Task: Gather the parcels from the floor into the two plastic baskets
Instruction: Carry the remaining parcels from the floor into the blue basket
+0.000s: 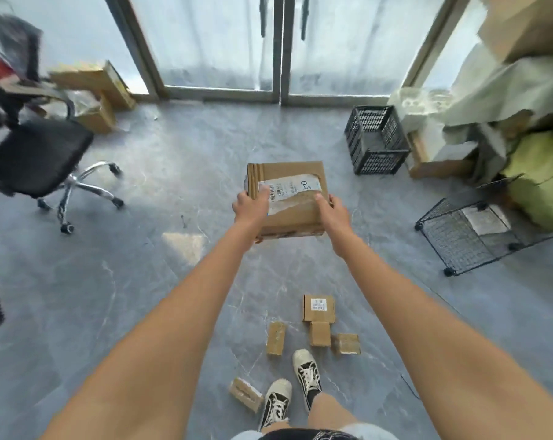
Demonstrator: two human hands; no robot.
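Note:
I hold a large brown cardboard parcel [288,198] with a white shipping label out in front of me, above the floor. My left hand [249,208] grips its left edge and my right hand [330,212] grips its right edge. A dark plastic basket [375,141] stands on the floor ahead to the right, apart from the parcel. Several small parcels lie near my feet: a labelled flat one [318,308], a small box [320,334] touching it, a taped one [346,343], a narrow one [276,338] and one [246,393] by my left shoe.
An office chair [43,157] stands at the left with cardboard boxes [94,87] behind it. A wire mesh cube [472,230] sits at the right beside piled boxes and wrapping [507,100]. Glass doors [281,46] close the far side.

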